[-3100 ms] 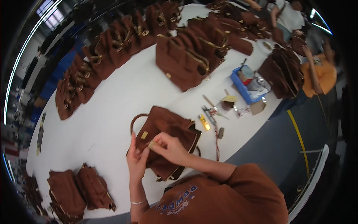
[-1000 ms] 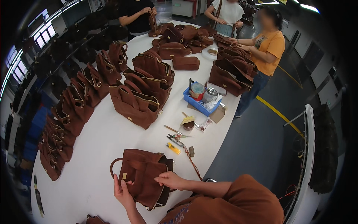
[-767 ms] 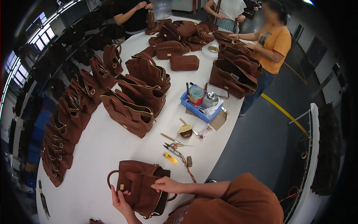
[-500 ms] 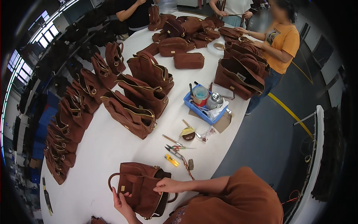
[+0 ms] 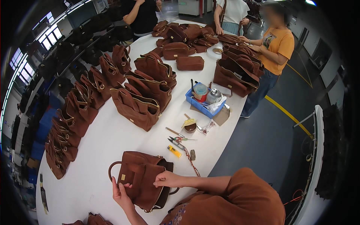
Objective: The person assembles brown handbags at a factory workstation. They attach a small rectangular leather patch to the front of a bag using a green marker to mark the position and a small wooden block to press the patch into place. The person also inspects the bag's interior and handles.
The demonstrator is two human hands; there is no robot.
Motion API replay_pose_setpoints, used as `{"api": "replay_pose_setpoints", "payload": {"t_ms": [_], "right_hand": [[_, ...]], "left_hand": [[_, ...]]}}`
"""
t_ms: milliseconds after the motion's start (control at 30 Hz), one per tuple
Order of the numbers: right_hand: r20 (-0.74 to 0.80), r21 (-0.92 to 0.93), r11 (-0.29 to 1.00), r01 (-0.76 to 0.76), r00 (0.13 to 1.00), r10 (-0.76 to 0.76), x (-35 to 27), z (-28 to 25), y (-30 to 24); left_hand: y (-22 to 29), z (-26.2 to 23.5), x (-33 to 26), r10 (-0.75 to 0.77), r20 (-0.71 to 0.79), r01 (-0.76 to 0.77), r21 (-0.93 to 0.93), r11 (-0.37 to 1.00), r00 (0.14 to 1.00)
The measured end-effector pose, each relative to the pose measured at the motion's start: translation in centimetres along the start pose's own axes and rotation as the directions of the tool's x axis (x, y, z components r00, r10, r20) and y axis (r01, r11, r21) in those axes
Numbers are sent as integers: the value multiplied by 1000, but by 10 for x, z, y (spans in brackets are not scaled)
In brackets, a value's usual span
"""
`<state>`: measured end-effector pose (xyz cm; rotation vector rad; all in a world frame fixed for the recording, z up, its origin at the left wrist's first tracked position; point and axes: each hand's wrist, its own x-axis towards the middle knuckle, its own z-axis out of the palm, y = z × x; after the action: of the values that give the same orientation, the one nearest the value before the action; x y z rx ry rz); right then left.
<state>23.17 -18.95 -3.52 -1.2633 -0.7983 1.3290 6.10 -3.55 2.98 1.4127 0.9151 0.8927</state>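
Observation:
A brown handbag point(image 5: 144, 168) with a small gold plate and looped handles lies tilted on the white table in front of me, its zipped opening turned to the right. My left hand point(image 5: 122, 193) rests at its left side, index finger stretched up and thumb apart over the front panel. Above the front panel, near the opening, my right hand point(image 5: 167, 179) is closed in a pinch. Whatever lies between those fingertips is too small to make out. Just beyond the bag are a yellow lighter point(image 5: 174, 151) and thread snips point(image 5: 175, 143) with a braided cord.
A blue tray point(image 5: 204, 107) of jars and tools stands on the white table point(image 5: 101, 150). Brown handbags point(image 5: 137, 108) stand in rows at left, with more point(image 5: 236, 77) at right. Brown pouches point(image 5: 190, 63) pile up at the far end, where several people stand.
The whole view has shifted slightly, so the table things sit at different places. Both hands stay at the handbag in nearly the same pose. A far person in white has lowered their hands.

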Motion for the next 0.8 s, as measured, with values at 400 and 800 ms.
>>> {"api": "replay_pose_setpoints", "payload": {"t_ms": [400,800], "right_hand": [[-100,-14,997,74,992,-75,-14,28,-6],[-56,-65,993,-94,994,90,-6,21,-9]], "left_hand": [[1,-33,-1,-22,22,24,-79,997,1000],[-11,-32,1,-93,0,92,-150,984,996]]}}
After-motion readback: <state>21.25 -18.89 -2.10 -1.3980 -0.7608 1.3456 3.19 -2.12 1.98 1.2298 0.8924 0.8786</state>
